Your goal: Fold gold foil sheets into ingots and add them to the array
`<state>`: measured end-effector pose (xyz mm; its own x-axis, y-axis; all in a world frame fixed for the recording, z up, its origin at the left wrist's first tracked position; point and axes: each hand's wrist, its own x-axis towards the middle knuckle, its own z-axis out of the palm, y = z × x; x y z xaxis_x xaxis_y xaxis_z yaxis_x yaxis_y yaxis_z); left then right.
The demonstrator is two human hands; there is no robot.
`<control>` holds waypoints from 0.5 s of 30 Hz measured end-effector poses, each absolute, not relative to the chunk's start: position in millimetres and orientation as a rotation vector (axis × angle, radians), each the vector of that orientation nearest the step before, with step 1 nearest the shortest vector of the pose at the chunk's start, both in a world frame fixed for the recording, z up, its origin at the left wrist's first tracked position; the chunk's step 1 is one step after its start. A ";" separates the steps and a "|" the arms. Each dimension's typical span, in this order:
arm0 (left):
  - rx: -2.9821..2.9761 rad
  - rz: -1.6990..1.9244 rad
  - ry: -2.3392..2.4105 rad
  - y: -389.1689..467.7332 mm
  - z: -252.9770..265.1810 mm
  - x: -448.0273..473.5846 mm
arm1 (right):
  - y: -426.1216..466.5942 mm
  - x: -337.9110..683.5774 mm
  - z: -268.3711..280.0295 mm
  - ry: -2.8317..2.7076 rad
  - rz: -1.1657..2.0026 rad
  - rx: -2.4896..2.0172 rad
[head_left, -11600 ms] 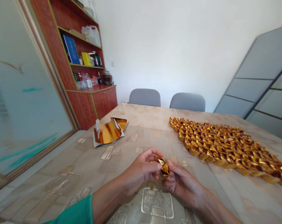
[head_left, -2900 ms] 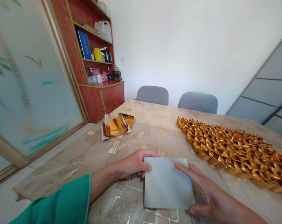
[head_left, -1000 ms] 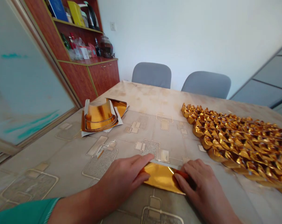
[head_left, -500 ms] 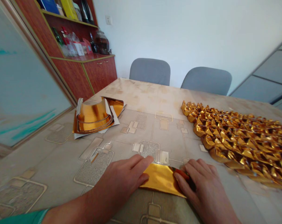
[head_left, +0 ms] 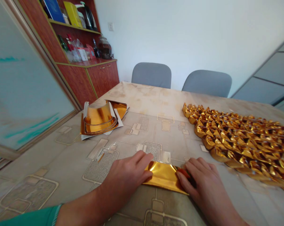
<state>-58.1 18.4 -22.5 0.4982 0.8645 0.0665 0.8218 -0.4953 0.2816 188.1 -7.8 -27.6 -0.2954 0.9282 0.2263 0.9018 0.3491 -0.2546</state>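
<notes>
A strip of shiny gold foil paper (head_left: 166, 176) lies folded lengthwise on the table in front of me. Its left end is pinched between the thumb and fingers of my left hand (head_left: 132, 171). My right hand (head_left: 203, 182) grips the opposite end, where the fold curls up and a dark, reddish inside shows. Between the hands the gold surface has a shallow dent along its top. What the right fingers do under the paper is hidden.
To the right spreads a large block of folded gold paper pieces (head_left: 240, 141) in rows. Curved gold sheets (head_left: 99, 119) with white backs are stacked at the left. Two grey chairs (head_left: 151, 74) stand behind the patterned table (head_left: 123, 94); a red-brown cabinet (head_left: 104, 78) is beyond.
The view has shifted slightly, so the background sits lower and further right. Both hands keep hold of the gold paper, whose upper face now looks more creased and dented.
</notes>
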 end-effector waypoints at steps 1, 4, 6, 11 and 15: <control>2.538 0.274 1.461 18.9 -21.6 -57.8 | -7.6 187.8 -27.5 -2.287 0.105 -1.621; 2.630 0.370 1.382 19.9 -21.9 -56.9 | -6.6 186.8 -27.5 -2.278 0.091 -1.640; 2.724 0.491 1.206 20.0 -22.8 -56.1 | -5.8 186.4 -27.9 -2.257 0.089 -1.643; 3.084 0.486 0.710 19.7 -17.5 -52.0 | -2.3 186.4 -27.5 -2.197 0.077 -1.625; 3.212 0.387 0.521 23.3 -10.8 -47.5 | -2.6 187.4 -20.3 -2.208 0.027 -1.580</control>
